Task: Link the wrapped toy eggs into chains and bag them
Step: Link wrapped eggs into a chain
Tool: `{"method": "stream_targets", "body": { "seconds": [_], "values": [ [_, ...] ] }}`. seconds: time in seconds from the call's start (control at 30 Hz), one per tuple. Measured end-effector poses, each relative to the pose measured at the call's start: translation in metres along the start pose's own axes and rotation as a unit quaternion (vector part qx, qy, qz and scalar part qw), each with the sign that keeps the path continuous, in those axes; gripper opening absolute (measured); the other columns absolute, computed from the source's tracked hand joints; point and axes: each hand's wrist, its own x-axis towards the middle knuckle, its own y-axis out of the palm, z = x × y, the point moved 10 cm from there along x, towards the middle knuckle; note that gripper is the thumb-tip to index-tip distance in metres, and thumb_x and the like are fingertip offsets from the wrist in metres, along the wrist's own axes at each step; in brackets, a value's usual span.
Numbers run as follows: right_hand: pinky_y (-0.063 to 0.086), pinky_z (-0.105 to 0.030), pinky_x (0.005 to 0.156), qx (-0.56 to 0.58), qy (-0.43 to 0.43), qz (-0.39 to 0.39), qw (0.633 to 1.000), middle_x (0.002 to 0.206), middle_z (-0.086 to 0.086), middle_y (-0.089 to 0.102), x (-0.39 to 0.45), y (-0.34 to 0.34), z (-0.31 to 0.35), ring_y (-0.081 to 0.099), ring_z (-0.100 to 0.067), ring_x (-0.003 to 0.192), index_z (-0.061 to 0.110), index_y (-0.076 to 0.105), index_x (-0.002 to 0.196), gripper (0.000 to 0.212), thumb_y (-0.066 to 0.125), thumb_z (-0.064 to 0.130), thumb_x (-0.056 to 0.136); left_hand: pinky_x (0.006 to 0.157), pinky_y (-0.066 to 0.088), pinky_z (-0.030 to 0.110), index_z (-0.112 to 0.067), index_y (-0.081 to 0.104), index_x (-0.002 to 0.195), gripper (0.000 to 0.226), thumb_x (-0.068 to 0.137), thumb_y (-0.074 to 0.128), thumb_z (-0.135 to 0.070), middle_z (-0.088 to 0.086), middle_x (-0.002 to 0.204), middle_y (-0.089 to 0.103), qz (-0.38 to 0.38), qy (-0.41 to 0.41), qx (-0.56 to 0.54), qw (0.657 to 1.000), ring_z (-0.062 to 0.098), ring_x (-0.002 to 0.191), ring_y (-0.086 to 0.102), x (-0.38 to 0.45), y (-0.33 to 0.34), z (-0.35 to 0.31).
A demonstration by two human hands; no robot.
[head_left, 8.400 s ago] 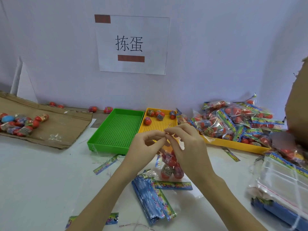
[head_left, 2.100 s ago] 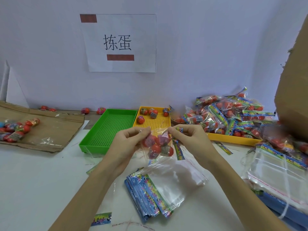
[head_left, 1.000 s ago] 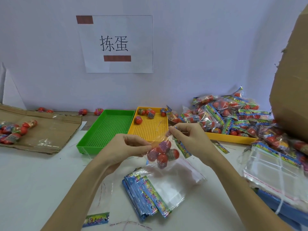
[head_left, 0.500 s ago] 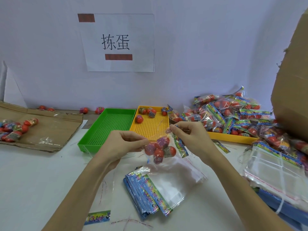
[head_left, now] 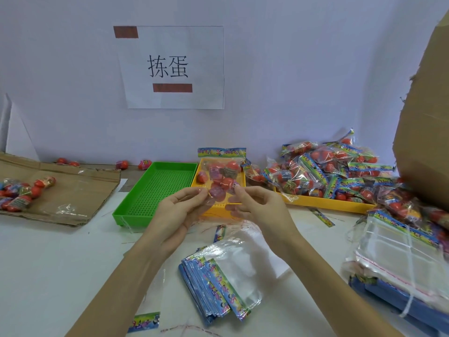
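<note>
A clear bag of red wrapped toy eggs (head_left: 223,175) stands upright over the small yellow tray (head_left: 220,211), its colourful header strip on top. My left hand (head_left: 179,212) pinches the bag's lower left corner between thumb and fingertips. My right hand (head_left: 260,207) pinches its lower right corner. Several eggs show through the plastic; whether they are linked I cannot tell. A stack of empty header bags (head_left: 216,288) lies on the white table in front of my hands.
A green tray (head_left: 158,188) sits left of the yellow one. Filled bags (head_left: 328,171) pile on a long yellow tray (head_left: 325,206) at right. Loose eggs (head_left: 21,190) lie on flat cardboard at left. A cardboard box (head_left: 425,142) and bundled clear bags (head_left: 401,254) crowd the right edge.
The bag hung below my fingers by its top. Now it is turned upward, header strip on top, and both hands hold its lower corners.
</note>
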Motion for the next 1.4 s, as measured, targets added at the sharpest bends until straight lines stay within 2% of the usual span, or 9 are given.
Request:
{"method": "stream_targets", "body": {
  "seconds": [0.07,0.33,0.53,0.63,0.8,1.03,1.2,1.3,1.4],
  "values": [
    [0.063,-0.032,0.079,-0.028,-0.035,-0.024,0.999,0.093,-0.012,0.078,0.001,-0.007,0.005,0.078,-0.023,0.086,0.004,0.075,0.099,0.026,0.072,0.029,0.095,0.090,0.063,0.035,0.005,0.069,0.103,0.021,0.085,0.075,-0.002,0.033,0.118,0.071,0.008,0.004,0.043,0.999,0.038,0.109,0.073,-0.002,0.002,-0.001],
    [0.062,-0.026,0.069,-0.124,-0.100,0.003,0.987,0.085,-0.004,0.078,0.005,-0.007,0.012,0.077,-0.018,0.082,0.005,0.074,0.093,0.020,0.068,0.023,0.099,0.084,0.061,0.041,-0.002,0.076,0.103,0.021,0.091,0.077,-0.019,0.023,0.092,0.073,-0.035,0.081,0.193,0.977,0.027,0.085,0.069,-0.006,-0.001,-0.016],
    [0.063,-0.031,0.071,-0.201,-0.151,-0.040,0.967,0.077,0.003,0.076,0.003,-0.008,0.021,0.076,-0.013,0.076,0.007,0.074,0.091,0.018,0.065,0.019,0.101,0.066,0.058,0.022,-0.008,0.080,0.087,0.005,0.091,0.076,-0.009,0.011,0.084,0.075,-0.082,0.101,0.145,0.981,0.017,0.075,0.068,-0.009,-0.007,-0.021],
    [0.063,-0.032,0.072,-0.159,-0.144,-0.043,0.976,0.079,-0.003,0.077,0.001,-0.008,0.020,0.077,-0.017,0.079,0.005,0.073,0.093,0.015,0.068,0.017,0.099,0.075,0.062,0.026,0.000,0.078,0.099,0.010,0.094,0.073,-0.008,0.030,0.098,0.073,-0.080,0.113,0.112,0.984,0.031,0.090,0.074,-0.010,-0.007,-0.022],
    [0.061,-0.027,0.074,-0.055,-0.099,-0.051,0.992,0.083,-0.008,0.077,-0.002,-0.010,0.014,0.075,-0.019,0.084,0.007,0.076,0.094,0.012,0.073,0.018,0.095,0.077,0.063,0.027,0.000,0.077,0.104,0.014,0.095,0.072,-0.010,0.023,0.102,0.078,-0.080,0.142,0.111,0.980,0.032,0.092,0.077,-0.012,-0.003,-0.026],
    [0.062,-0.033,0.076,-0.160,-0.163,-0.100,0.968,0.079,-0.002,0.073,-0.005,-0.019,0.029,0.072,-0.016,0.078,0.010,0.069,0.093,0.012,0.067,0.020,0.099,0.077,0.061,0.023,-0.005,0.080,0.099,0.027,0.077,0.082,-0.022,0.015,0.101,0.077,-0.025,0.114,0.103,0.988,0.018,0.087,0.077,-0.012,0.007,-0.020],
    [0.061,-0.036,0.079,-0.099,-0.147,-0.120,0.977,0.084,-0.002,0.074,-0.006,-0.017,0.022,0.072,-0.017,0.083,0.013,0.068,0.097,0.012,0.067,0.025,0.100,0.083,0.063,0.028,0.006,0.068,0.104,0.022,0.086,0.072,-0.006,0.028,0.108,0.074,0.001,0.039,-0.010,0.999,0.031,0.101,0.076,-0.007,0.013,0.002],
    [0.060,-0.031,0.071,-0.144,-0.163,-0.054,0.975,0.084,-0.004,0.072,-0.001,-0.008,0.029,0.072,-0.019,0.079,0.011,0.064,0.099,0.007,0.061,0.016,0.103,0.085,0.063,0.037,-0.005,0.058,0.123,0.032,0.093,0.066,0.004,0.026,0.126,0.068,-0.006,0.058,0.045,0.997,0.037,0.110,0.072,-0.008,0.016,-0.003],
    [0.056,-0.027,0.065,-0.264,-0.184,0.060,0.945,0.078,0.000,0.069,0.002,0.001,0.037,0.068,-0.016,0.070,0.014,0.061,0.097,0.006,0.059,0.011,0.102,0.091,0.057,0.033,-0.026,0.053,0.135,0.049,0.087,0.063,-0.025,0.006,0.130,0.069,-0.005,0.144,0.107,0.984,0.017,0.117,0.069,-0.011,0.014,-0.030]
  ]
}}
